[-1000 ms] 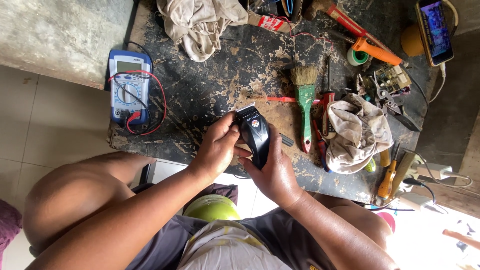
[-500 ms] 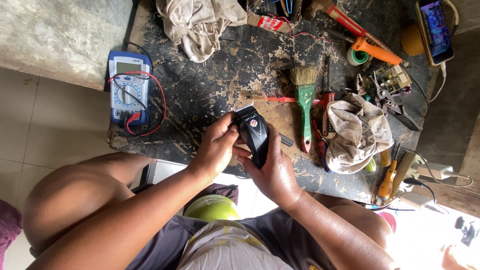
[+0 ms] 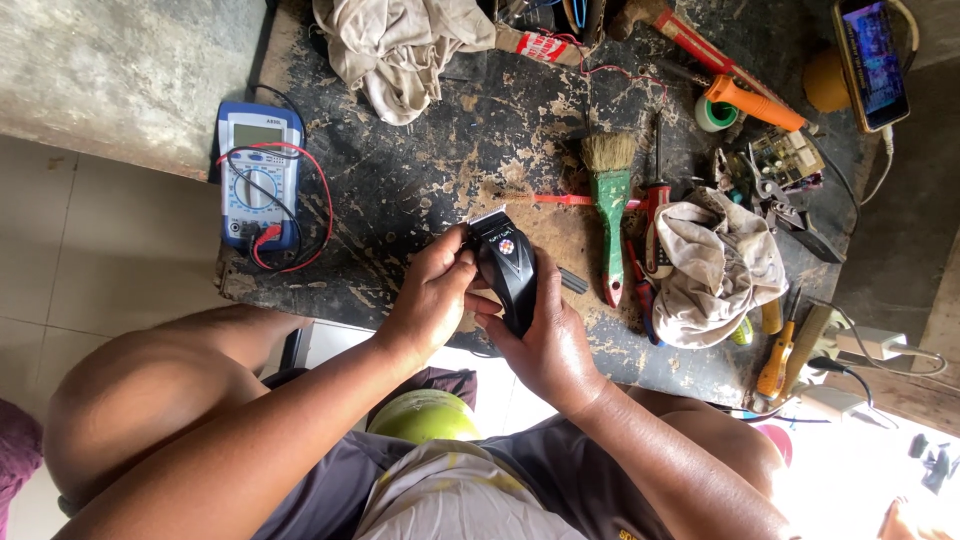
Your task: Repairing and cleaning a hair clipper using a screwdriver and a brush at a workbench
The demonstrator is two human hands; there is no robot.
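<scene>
A black electric hair clipper [image 3: 508, 265] with a white blade edge at its far end is held over the near edge of a scarred dark workbench [image 3: 420, 170]. My right hand [image 3: 545, 340] cradles its body from below and the right. My left hand [image 3: 432, 300] grips its left side, fingers pressed near the blade end. Both forearms reach in from the bottom of the view.
A blue multimeter [image 3: 258, 175] with red and black leads lies at the left. A green-handled brush [image 3: 610, 200], screwdrivers [image 3: 775, 365], two rags [image 3: 720, 265], a circuit board [image 3: 780, 160], an orange tool [image 3: 750, 100] and a lit phone [image 3: 873, 60] crowd the right side. A yellow-green round object [image 3: 425, 415] sits below.
The hands and clipper have stayed almost still; my left fingers have shifted slightly on the clipper's side.
</scene>
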